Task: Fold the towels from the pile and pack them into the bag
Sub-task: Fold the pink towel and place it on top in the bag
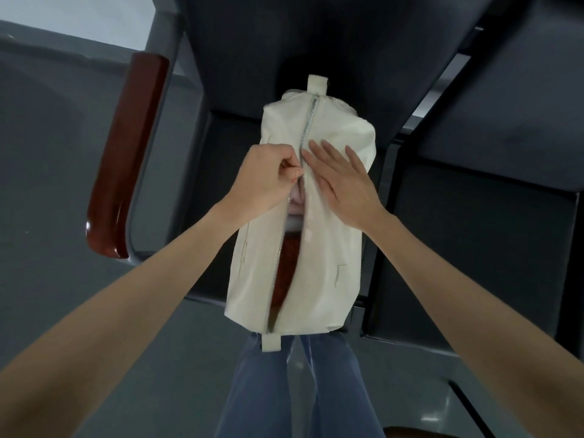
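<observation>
Overhead, left hand (pixel 264 177) pinching zipper pull (pixel 301 176), right hand (pixel 343 181) flat on bag (pixel 331 248)

No legible text, seemingly.

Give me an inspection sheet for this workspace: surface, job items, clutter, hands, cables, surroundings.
Surface: dark seat of a row of chairs; the bag lies lengthwise on it.
Job's things: cream bag, zipper closed over the far part, open along the near part; a pink towel and a dark red towel show in the gap. No towel pile in view.
Clutter: nothing seen.
Hands: left hand pinches at the zipper, at the point where it closes; right hand lies flat on the bag, fingers straight.
Cables: nothing seen.
Surroundings: reddish wooden armrest to the left, grey floor, the person's jeans below.
</observation>
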Demonstrator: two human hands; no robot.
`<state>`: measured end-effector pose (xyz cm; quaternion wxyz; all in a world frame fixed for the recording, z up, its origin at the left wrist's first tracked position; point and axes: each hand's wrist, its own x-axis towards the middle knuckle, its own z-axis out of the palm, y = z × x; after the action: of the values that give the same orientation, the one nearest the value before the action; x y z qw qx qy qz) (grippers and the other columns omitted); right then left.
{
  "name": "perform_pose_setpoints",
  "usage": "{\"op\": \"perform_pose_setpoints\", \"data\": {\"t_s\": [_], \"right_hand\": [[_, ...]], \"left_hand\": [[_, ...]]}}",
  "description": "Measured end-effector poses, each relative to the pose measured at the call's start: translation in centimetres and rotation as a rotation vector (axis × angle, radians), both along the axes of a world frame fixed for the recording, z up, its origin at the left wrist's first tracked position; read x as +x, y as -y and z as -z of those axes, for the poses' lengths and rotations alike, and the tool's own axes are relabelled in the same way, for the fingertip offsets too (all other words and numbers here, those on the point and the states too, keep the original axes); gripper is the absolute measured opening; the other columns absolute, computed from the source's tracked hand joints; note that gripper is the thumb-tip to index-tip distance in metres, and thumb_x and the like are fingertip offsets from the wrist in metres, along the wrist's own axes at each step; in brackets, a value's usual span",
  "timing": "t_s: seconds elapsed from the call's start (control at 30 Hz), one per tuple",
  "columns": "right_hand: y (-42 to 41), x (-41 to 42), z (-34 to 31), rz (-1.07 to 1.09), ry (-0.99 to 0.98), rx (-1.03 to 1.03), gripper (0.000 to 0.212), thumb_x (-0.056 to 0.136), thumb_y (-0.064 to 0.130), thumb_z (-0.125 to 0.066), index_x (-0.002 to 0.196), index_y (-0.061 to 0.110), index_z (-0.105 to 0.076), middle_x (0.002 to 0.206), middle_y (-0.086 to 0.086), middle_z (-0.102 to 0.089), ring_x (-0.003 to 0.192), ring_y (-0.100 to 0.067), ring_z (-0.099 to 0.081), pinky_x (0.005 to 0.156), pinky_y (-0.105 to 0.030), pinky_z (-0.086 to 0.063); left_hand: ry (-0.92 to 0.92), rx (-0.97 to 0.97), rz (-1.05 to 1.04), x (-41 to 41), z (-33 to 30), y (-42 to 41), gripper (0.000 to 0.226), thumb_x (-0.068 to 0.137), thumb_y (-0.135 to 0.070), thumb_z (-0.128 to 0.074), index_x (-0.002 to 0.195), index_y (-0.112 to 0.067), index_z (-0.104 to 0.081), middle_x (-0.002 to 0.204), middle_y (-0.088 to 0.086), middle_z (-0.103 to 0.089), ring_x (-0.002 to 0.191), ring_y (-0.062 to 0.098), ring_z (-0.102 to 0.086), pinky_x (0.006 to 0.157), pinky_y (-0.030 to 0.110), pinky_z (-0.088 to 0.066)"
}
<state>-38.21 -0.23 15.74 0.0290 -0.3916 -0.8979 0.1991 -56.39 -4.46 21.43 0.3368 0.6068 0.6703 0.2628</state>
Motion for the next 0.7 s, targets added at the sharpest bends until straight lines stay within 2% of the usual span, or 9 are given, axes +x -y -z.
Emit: {"op": "perform_pose_setpoints", "data": {"t_s": [0.1, 0.17, 0.27, 0.47, 0.6, 0.7], "right_hand": [[0.2, -0.5, 0.3, 0.014, 0.080, -0.001, 0.055, 0.099, 0.033, -0.011, 0.149, 0.023, -0.029, 0.155, 0.000, -0.032, 0.146, -0.021, -0.019, 0.120, -0.043, -0.007], [-0.2, -0.5, 0.6, 0.015, 0.167, -0.006, 0.057, 0.097, 0.035, -0.007, 0.151, 0.024, -0.026, 0.155, 0.000, -0.030, 0.147, -0.022, -0.014, 0.121, -0.044, -0.003], [-0.9, -0.7, 1.3, 0.046, 0.304, -0.012, 0.051, 0.101, 0.033, -0.014, 0.152, 0.028, -0.019, 0.158, 0.003, -0.024, 0.148, -0.022, -0.005, 0.120, -0.046, 0.004], [0.0, -2.6, 0.9, 0.125, 0.404, 0.005, 0.049, 0.103, 0.027, -0.022, 0.152, 0.028, -0.018, 0.159, 0.001, -0.019, 0.148, -0.029, 0.000, 0.116, -0.053, 0.011], [1.4, -3.1, -0.2, 0.224, 0.392, -0.059, 0.054, 0.101, 0.019, -0.026, 0.153, 0.029, -0.014, 0.161, -0.003, -0.010, 0.148, -0.029, 0.004, 0.117, -0.052, 0.010], [2.4, -2.9, -0.8, 0.252, 0.352, -0.076, 0.057, 0.100, 0.013, -0.030, 0.153, 0.026, -0.012, 0.161, -0.006, -0.008, 0.148, -0.028, 0.003, 0.117, -0.051, 0.009]], "left_hand": [[-0.064, 0.010, 0.088, 0.3, 0.4, 1.4, 0.009, 0.085, -0.003, -0.064, 0.076, -0.002, -0.068, 0.072, 0.005, -0.068, 0.068, 0.016, -0.063, 0.069, 0.037, -0.052], [-0.078, -0.020, 0.145, 0.6, 0.3, 2.7, 0.011, 0.085, -0.001, -0.060, 0.077, -0.002, -0.068, 0.075, 0.006, -0.069, 0.070, 0.017, -0.064, 0.071, 0.038, -0.053], [-0.065, -0.104, 0.225, 1.1, 0.1, 6.5, 0.013, 0.087, -0.001, -0.058, 0.078, -0.003, -0.067, 0.078, 0.005, -0.069, 0.072, 0.016, -0.064, 0.072, 0.032, -0.053], [-0.070, -0.327, 0.309, 0.9, -0.4, 13.8, 0.014, 0.090, -0.006, -0.057, 0.080, -0.006, -0.066, 0.080, 0.003, -0.068, 0.074, 0.016, -0.060, 0.071, 0.027, -0.048], [-0.047, -0.588, 0.457, 1.5, -0.1, 18.3, 0.012, 0.089, -0.008, -0.059, 0.081, -0.007, -0.068, 0.082, 0.001, -0.068, 0.073, 0.008, -0.057, 0.065, 0.007, -0.039], [-0.036, -0.680, 0.435, 1.5, 0.3, 20.0, 0.010, 0.088, -0.010, -0.064, 0.079, -0.009, -0.068, 0.078, -0.004, -0.065, 0.070, 0.006, -0.054, 0.062, 0.006, -0.036]]}}
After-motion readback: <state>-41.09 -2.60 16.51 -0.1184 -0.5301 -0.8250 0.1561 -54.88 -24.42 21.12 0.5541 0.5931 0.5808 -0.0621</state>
